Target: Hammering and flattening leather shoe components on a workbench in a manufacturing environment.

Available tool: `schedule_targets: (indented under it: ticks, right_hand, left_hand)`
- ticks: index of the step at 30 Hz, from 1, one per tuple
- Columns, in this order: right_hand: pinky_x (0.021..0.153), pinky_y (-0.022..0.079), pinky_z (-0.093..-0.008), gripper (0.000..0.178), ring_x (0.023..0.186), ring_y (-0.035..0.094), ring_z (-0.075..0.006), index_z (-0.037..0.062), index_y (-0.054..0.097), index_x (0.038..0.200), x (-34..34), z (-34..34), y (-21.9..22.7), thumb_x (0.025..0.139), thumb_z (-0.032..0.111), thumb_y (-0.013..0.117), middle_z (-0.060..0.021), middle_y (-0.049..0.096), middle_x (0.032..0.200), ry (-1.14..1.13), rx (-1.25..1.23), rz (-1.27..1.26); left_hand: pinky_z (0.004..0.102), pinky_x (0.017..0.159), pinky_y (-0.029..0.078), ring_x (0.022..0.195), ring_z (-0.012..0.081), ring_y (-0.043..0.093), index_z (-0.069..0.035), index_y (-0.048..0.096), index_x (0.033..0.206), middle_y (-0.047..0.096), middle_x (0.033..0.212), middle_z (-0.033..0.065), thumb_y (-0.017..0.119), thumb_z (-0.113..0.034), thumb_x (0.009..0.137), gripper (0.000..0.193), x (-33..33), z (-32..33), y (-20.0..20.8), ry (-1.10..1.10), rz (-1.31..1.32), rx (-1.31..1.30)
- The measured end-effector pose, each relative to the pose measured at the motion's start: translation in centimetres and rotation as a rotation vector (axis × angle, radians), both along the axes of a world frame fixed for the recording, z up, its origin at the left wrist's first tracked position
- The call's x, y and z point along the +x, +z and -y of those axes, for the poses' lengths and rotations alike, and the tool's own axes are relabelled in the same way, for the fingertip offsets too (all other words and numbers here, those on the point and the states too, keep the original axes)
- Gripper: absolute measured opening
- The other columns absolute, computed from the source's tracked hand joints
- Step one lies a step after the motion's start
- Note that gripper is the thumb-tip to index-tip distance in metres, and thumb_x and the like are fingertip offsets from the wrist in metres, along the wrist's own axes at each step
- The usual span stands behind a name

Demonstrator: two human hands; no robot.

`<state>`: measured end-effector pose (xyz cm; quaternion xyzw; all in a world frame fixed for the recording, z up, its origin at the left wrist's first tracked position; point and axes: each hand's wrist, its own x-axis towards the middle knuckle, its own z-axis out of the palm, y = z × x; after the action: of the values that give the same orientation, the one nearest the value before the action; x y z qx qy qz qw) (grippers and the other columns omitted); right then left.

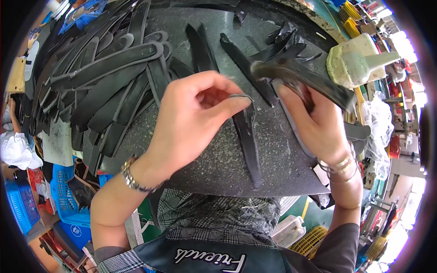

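My left hand (pixel 191 113), above the middle of the dark work surface (pixel 209 168), pinches the upper end of a black strip (pixel 247 141) between thumb and fingers. The strip looks like leather and hangs or lies toward the near edge. My right hand (pixel 318 123) is closed around a dark, bar-like tool (pixel 305 79) with a rounded left end. Motion blurs it, and its exact kind is unclear. Beyond the hands lie a loose black strip (pixel 241 61) and a folded black strip (pixel 201 48).
A large pile of black straps with rounded ends (pixel 109 68) covers the left of the surface. Black scraps (pixel 287 41) lie at the far right, beside a crusted pale pot (pixel 350 59). Blue baskets (pixel 68 191) stand below left, yellow baskets (pixel 309 241) below right.
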<state>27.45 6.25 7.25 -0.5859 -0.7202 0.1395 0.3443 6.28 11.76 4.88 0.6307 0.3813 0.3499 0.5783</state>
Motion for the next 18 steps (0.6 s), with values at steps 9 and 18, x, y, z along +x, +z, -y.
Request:
schedule_targets:
  ticks: [9,18]
  right_hand:
    - [0.056,0.044,-0.0294,0.013,0.058,0.059,-0.0178,-0.0018,0.058,0.095,-2.1,5.4,3.6,0.087,0.006,0.066,-0.0089,0.059,0.068,0.163,-0.455,-0.031]
    - [0.052,0.047,-0.0334,0.017,0.057,0.063,-0.0274,-0.0011,0.058,0.095,-3.4,5.7,3.2,0.083,0.006,0.069,-0.0124,0.060,0.073,0.318,-0.498,0.079]
  left_hand:
    - [0.0289,0.064,0.050,0.077,0.0196,0.061,-0.003,0.068,0.092,0.060,0.082,0.0071,0.073,0.007,0.074,0.021,-3.3,6.2,-3.3,0.155,-0.300,0.613]
    - [0.0362,0.076,0.041,0.082,0.0228,0.054,-0.011,0.071,0.096,0.061,0.085,0.0003,0.083,-0.010,0.068,0.031,-6.4,10.6,-2.4,0.042,-0.674,0.622]
